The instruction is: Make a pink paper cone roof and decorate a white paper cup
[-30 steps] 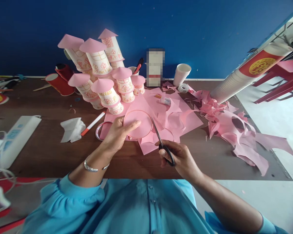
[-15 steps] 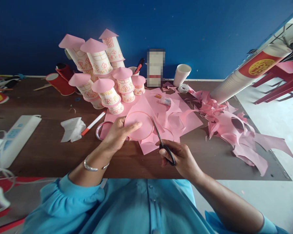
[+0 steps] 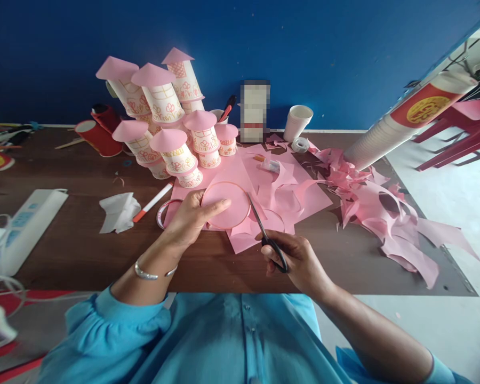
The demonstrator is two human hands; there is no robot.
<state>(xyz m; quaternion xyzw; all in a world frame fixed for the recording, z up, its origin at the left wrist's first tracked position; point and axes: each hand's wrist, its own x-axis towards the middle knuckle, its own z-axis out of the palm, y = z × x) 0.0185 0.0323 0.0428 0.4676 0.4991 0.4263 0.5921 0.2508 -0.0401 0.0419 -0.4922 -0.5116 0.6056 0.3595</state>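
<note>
My left hand (image 3: 194, 216) grips a round pink paper disc (image 3: 230, 213) with an orange outline, its thumb lying across the top. My right hand (image 3: 294, 256) is closed round the dark handles of a pair of scissors (image 3: 260, 220), whose blades point up and left at the disc's right edge. Beneath both lie pink paper sheets (image 3: 308, 205), one bearing another drawn curve. A roll of tape (image 3: 162, 214) rests on the table just left of my left hand.
Paper-cup towers with pink cone roofs (image 3: 170, 140) stand behind my left hand. Pink scraps (image 3: 388, 210) pile up at right, by a leaning stack of paper cups (image 3: 396, 125). At left lie a marker (image 3: 154, 202), crumpled tissue (image 3: 120, 212) and a power strip (image 3: 26, 229).
My left hand has shifted slightly left with the disc, away from the scissor blades. My right hand and the scissors stay almost in place.
</note>
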